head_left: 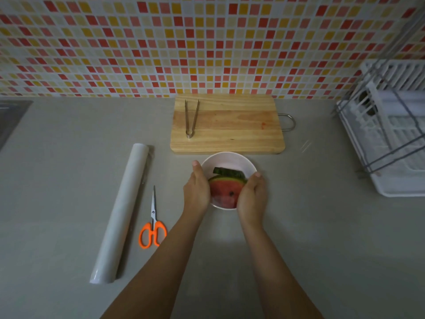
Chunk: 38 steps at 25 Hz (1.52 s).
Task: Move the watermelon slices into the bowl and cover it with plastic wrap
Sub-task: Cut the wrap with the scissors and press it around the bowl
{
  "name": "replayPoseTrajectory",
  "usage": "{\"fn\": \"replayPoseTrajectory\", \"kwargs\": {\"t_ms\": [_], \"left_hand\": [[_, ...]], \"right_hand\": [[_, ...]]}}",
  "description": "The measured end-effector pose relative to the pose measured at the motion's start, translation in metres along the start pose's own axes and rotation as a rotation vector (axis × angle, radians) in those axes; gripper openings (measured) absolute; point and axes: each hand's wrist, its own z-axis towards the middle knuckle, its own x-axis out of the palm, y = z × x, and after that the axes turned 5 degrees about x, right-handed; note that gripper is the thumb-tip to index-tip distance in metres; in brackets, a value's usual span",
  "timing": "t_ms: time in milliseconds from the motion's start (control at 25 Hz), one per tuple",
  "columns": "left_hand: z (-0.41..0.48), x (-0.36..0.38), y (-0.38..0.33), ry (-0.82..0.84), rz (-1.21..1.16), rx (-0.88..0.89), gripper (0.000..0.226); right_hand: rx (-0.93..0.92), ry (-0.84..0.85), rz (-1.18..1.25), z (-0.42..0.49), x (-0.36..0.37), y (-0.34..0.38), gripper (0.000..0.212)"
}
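Observation:
A white bowl (227, 161) stands on the grey counter in front of a wooden cutting board (227, 125). Watermelon slices (224, 192) lie in the bowl, red flesh up, with dark green rind showing behind them. My left hand (197, 189) cups the bowl's left side with the thumb up along the rim. On the right side, my right hand (251, 196) cups the bowl the same way. A roll of plastic wrap (122, 211) lies on the counter to the left.
Orange-handled scissors (153, 223) lie between the roll and the bowl. Metal tongs (191, 118) rest on the cutting board's left part. A white dish rack (391, 134) fills the right side. A tiled wall runs along the back, and a sink edge (11, 116) shows at far left.

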Motion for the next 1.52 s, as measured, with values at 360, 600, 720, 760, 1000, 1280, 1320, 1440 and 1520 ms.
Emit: {"fn": "replayPoseTrajectory", "kwargs": {"t_ms": [360,600,720,760,1000,1280,1320,1440,1520], "left_hand": [[0.002,0.004,0.003,0.056,0.176,0.036,0.081],[-0.003,0.001,0.003,0.071,0.206,0.008,0.079],[-0.002,0.001,0.002,0.097,0.195,-0.027,0.082],[-0.002,0.002,0.003,0.087,0.194,-0.038,0.084],[0.001,0.001,0.012,0.088,0.144,-0.121,0.086],[0.003,0.002,0.004,0.115,0.172,-0.162,0.085],[0.003,0.001,0.002,0.123,0.133,-0.196,0.086],[-0.001,0.0,-0.008,0.153,-0.06,-0.31,0.085],[-0.004,-0.001,-0.013,0.17,-0.217,-0.368,0.082]], "right_hand": [[0.036,0.08,-0.185,0.012,-0.005,0.008,0.063],[0.075,0.132,-0.252,0.012,-0.005,0.008,0.076],[0.115,0.121,-0.284,0.013,-0.004,0.011,0.084],[0.135,0.115,-0.276,0.014,-0.005,0.012,0.086],[0.331,0.203,-0.204,0.025,-0.007,0.01,0.088],[0.386,0.294,-0.268,0.04,-0.003,0.014,0.087],[0.391,0.311,-0.296,0.041,-0.005,0.017,0.087],[0.429,0.341,-0.313,0.04,-0.007,0.025,0.087],[0.45,0.38,-0.278,0.04,-0.01,0.027,0.087]]}}
